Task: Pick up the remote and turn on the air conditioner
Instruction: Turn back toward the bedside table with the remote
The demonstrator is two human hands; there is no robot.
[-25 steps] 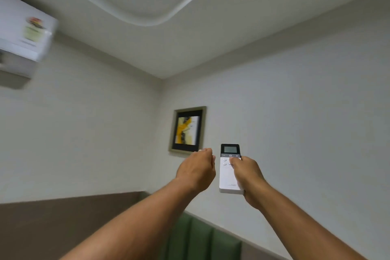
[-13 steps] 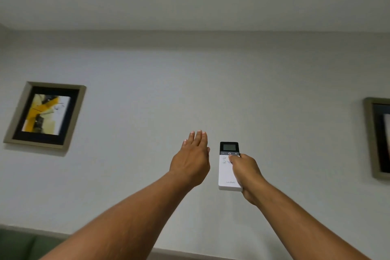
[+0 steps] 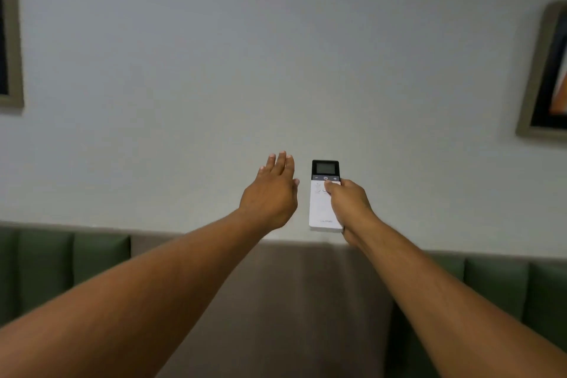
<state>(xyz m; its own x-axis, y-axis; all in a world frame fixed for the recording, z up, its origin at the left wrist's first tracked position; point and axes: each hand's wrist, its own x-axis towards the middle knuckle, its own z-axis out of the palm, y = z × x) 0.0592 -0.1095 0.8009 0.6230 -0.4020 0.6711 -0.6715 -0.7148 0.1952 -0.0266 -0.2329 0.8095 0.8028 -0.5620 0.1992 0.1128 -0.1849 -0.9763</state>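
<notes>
Green-brown seat back [image 3: 285,301] now below.

Dim, even indoor light; soft overall blur; wide-angle warping at picture frames [image 3: 546,70] near edges.

white remote [image 3: 325,202] with black screen end; pale grey wall [image 3: 276,55]; green and brown padded panels [image 3: 101,258]; dull gold picture frames [image 3: 532,77].

Pale wall [image 3: 276,55], green-brown padded bench [image 3: 101,258]
</notes>
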